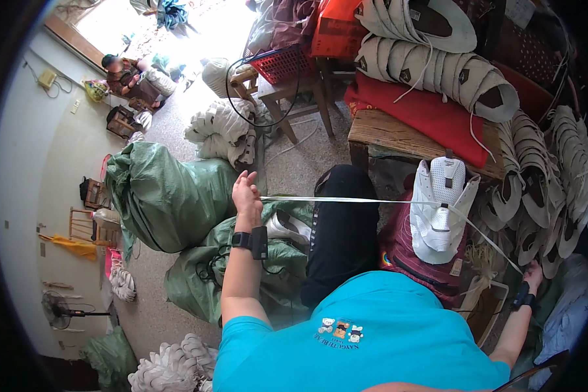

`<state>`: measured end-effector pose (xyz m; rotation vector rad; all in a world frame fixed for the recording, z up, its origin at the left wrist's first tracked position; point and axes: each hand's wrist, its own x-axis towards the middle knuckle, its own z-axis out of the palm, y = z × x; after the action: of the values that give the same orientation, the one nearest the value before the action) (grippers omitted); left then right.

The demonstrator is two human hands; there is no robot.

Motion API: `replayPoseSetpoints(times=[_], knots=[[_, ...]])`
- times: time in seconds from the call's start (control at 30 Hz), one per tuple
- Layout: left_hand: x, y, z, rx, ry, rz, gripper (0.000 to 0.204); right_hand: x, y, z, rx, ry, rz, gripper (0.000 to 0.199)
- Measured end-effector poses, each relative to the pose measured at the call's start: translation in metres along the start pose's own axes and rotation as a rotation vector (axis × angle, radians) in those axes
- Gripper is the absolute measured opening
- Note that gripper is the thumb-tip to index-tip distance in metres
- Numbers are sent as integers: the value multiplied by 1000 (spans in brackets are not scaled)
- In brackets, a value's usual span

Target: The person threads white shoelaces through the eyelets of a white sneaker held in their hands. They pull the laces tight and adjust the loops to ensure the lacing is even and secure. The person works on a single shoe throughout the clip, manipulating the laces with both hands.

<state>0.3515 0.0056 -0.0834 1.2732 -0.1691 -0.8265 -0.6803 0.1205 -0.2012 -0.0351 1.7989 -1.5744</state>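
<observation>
A white shoelace is stretched sideways across my lap and through a white shoe upper. My left hand, raised out to the left, is closed on one end of it. Low at the far right, my right hand pinches the other end, its fingers partly hidden. The upper has a perforated tongue standing up and rests on a dark red bag or cloth over my right leg, beside my black-trousered left knee. Neither hand touches the upper itself.
Green sacks stand left of my legs, one holding uppers. A wooden bench at the right carries red cloth and nested uppers; more hang beside it. A red basket sits on a stool. Another person sits far left.
</observation>
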Motion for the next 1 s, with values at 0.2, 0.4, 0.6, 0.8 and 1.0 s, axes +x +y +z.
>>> replayPoseSetpoints(times=[0.2, 0.4, 0.6, 0.8, 1.0], knots=[[-109, 26, 98, 283, -580, 204, 46, -206, -20, 189, -329, -530, -96, 50], [-198, -20, 192, 306, -1084, -18, 30, -376, -48, 306, -270, -875, -278, 41], [-256, -78, 217, 392, -1059, -74, 21, -386, -25, 332, -431, -1099, -298, 24], [-274, -83, 205, 528, -1118, -166, 22, -391, -27, 324, -665, -1203, -301, 19], [-272, -81, 203, 567, -1074, -279, 22, -402, -37, 329, -557, -1121, -480, 20]])
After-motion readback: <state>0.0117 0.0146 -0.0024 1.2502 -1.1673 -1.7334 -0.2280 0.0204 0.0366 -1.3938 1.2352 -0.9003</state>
